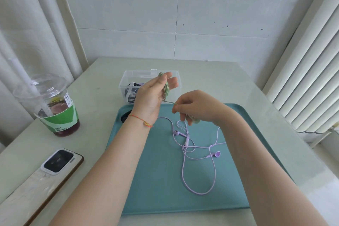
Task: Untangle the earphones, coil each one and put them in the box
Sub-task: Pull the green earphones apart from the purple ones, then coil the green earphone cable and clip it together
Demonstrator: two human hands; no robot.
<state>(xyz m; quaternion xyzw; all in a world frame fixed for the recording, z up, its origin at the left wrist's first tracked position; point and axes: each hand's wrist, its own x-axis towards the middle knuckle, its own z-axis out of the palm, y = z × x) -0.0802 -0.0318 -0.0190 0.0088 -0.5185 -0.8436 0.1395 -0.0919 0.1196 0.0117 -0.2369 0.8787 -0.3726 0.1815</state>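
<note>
A green earphone cable [166, 88] is wound in loops round the straight fingers of my left hand [154, 95], raised above the far edge of the tray. My right hand [194, 108] pinches the free end of that green cable just to the right and holds its pale green earbuds under the palm. A purple earphone [198, 152] lies loose and looped on the teal tray [156, 180]. Behind my left hand stands the clear plastic box [132, 77], with dark and white coiled earphones inside.
A plastic cup [53, 104] with a dark drink, green sleeve and straw stands at the left. A phone [45, 176] lies face down near the front left table edge. Curtain on the left, radiator on the right, tiled wall behind.
</note>
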